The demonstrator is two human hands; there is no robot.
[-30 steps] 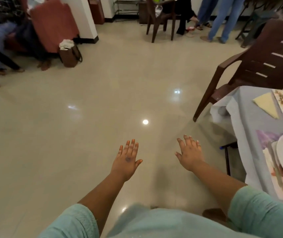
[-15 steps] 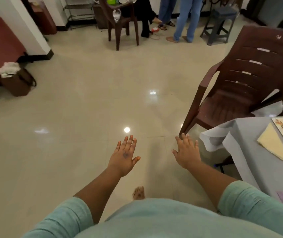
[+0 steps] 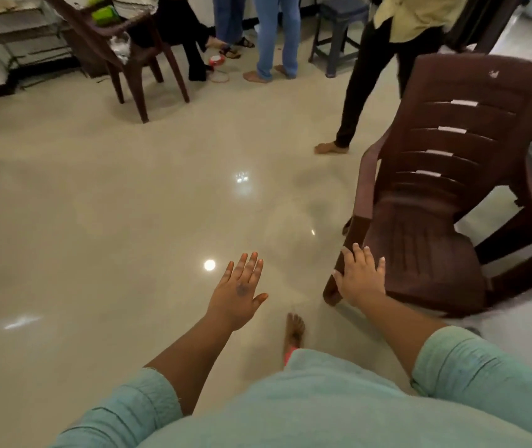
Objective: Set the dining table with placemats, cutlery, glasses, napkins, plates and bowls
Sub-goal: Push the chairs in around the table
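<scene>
Hands [image 3: 237, 292] [image 3: 360, 279] flat, empty, over glossy tile beside ribbed plastic chair [image 3: 445, 202]

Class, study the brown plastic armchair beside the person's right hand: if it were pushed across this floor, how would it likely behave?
The brown plastic armchair looks like thin moulded plastic with a slatted back, so it is probably light for its size. The floor is glossy and mirrors the lights, so the legs would likely slide easily. A push high on the tall back might tip it rather than slide it.

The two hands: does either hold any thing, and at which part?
Nothing is held. The left hand and the right hand are both empty, fingers straight, out over the floor.
</scene>
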